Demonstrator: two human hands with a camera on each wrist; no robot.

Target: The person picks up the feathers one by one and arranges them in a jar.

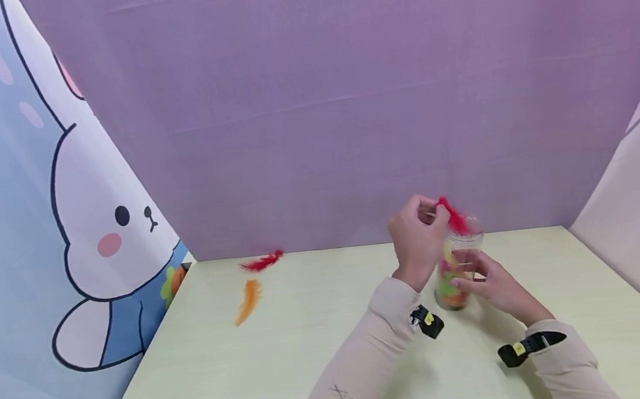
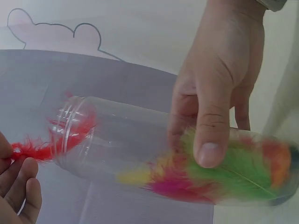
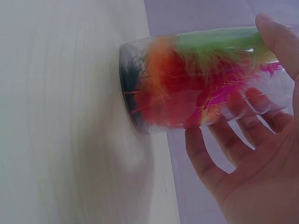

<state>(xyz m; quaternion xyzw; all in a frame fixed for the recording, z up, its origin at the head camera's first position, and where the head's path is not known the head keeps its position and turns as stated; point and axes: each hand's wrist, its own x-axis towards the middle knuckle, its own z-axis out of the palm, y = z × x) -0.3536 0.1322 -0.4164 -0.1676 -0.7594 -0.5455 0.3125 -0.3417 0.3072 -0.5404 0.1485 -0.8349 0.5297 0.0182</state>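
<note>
My left hand (image 1: 421,237) pinches a red feather (image 1: 457,218) by one end above a clear plastic jar (image 1: 467,242). In the left wrist view the free end of that red feather (image 2: 79,133) lies inside the jar's threaded mouth. My right hand (image 1: 498,286) grips the jar round its side, thumb on one face and fingers curled behind. Green, orange, red, magenta and yellow feathers (image 3: 187,88) fill the lower part of the jar. The jar stands slightly tilted, its base close to the table in the right wrist view.
On the pale table (image 1: 326,357), toward the back left, lie another red feather (image 1: 263,261) and an orange feather (image 1: 247,301). A purple cloth backdrop (image 1: 345,111) rises behind the table's far edge. A curtain with a cartoon rabbit (image 1: 103,224) hangs at the left.
</note>
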